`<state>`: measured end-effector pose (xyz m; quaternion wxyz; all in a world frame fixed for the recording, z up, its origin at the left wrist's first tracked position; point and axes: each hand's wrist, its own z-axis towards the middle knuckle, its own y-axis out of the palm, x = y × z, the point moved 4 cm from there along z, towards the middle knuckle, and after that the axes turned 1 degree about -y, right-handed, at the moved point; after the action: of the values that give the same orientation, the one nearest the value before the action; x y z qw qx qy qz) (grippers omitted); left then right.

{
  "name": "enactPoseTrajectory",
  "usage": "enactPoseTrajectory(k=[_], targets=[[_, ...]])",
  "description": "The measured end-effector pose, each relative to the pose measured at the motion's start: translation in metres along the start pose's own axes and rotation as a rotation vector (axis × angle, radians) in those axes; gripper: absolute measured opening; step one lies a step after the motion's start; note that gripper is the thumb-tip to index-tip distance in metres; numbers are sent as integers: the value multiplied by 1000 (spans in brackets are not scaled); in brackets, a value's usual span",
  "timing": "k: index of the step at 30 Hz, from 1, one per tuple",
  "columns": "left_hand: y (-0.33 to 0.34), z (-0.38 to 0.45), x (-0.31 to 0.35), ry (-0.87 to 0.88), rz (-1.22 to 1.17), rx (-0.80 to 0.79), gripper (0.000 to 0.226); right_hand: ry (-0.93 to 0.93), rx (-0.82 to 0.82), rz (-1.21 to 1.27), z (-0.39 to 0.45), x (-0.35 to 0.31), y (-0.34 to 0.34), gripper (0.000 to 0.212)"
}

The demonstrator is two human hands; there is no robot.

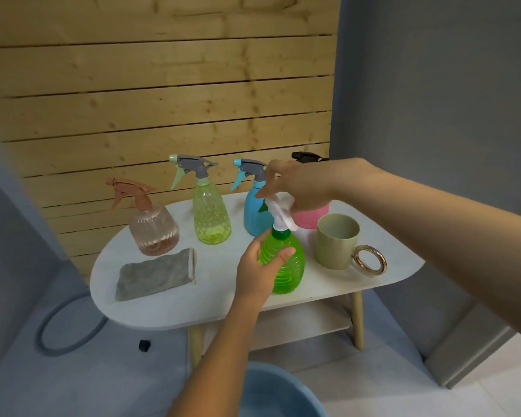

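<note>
The green bottle point(283, 266) stood upright on the tabletop point(223, 296). The left hand point(254, 273) had its grip curled round the ribbed body, thumb across the front, most likely to stop the bottle turning. Directly above the bottle, the right hand point(298, 185) closed its grip over the white spray head point(282, 213), apparently to unscrew it. Just right of the bottle a mug point(337, 242) stood mouth-up, perhaps for filling. To the bottle's left lay a grey cloth point(157, 273), probably for spills. Behind the bottle stood a blue bottle point(254, 212) and a pink bottle point(312, 216), and below it a blue basin point(280, 392).
</note>
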<state>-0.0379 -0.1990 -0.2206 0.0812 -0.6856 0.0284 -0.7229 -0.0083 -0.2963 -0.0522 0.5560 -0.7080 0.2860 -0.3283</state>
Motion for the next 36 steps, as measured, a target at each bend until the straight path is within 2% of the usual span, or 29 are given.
enactPoseTrajectory(k=[2, 5, 9, 13, 16, 18, 22, 25, 28, 30, 32, 34, 36], targets=[[0, -1, 2, 5, 1, 2, 45, -11, 3, -91, 4, 0, -2, 54], [0, -1, 2, 8, 5, 17, 44, 77, 48, -120, 9, 1, -6, 47], [2, 0, 0, 3, 9, 29, 45, 161, 82, 98, 4, 6, -1, 58], [3, -1, 2, -4, 21, 25, 48, 208, -59, 374, 13, -5, 11, 30], [3, -1, 3, 1, 8, 40, 44, 155, -249, 680, 6, 0, 6, 28], [3, 0, 1, 12, 22, 46, 42, 42, -304, 644, 0, 5, 2, 30], [4, 2, -3, 20, 47, 41, 44, -10, -126, 332, 2, 15, 1, 28], [3, 1, -2, 9, -7, 50, 45, 12, 25, 262, 8, 8, 4, 28], [3, 0, -2, 24, 25, 49, 49, 114, 155, 197, 17, 3, 7, 42], [2, 0, 0, 22, 26, 50, 48, 212, 225, 286, 20, 6, 10, 38], [3, 0, 1, 15, 24, 46, 45, 284, 244, 518, 20, 11, 14, 17], [3, 0, 1, 13, 17, 44, 43, 264, 181, 659, 17, 13, 19, 36], [3, 0, 1, 14, 0, 45, 42, 156, 72, 519, 10, 13, 17, 45]])
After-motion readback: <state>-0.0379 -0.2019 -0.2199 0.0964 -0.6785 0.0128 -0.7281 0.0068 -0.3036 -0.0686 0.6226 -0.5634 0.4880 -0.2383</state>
